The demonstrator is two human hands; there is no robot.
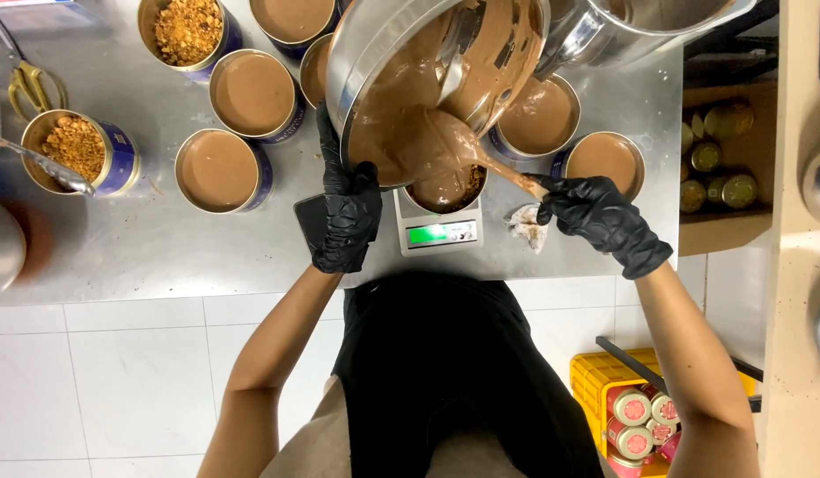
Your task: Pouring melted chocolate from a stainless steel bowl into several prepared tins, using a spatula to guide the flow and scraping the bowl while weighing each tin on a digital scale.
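My left hand (348, 208), in a black glove, grips the rim of a large steel bowl (375, 53) and holds it tilted over a tin (445, 190) that stands on a small digital scale (441, 233). Thick brown batter (410, 124) slides from the bowl into that tin. My right hand (600, 221), also gloved in black, holds a wooden spatula (512, 175) whose coated blade scrapes the batter at the bowl's lip.
Several round tins filled with brown batter (217, 170) stand on the steel table (162, 248); two hold crumbs (73, 146). Scissors (25, 84) lie far left, a crumpled tissue (525, 226) beside the scale. A box of cans (720, 168) sits right, a yellow crate (605, 381) on the floor.
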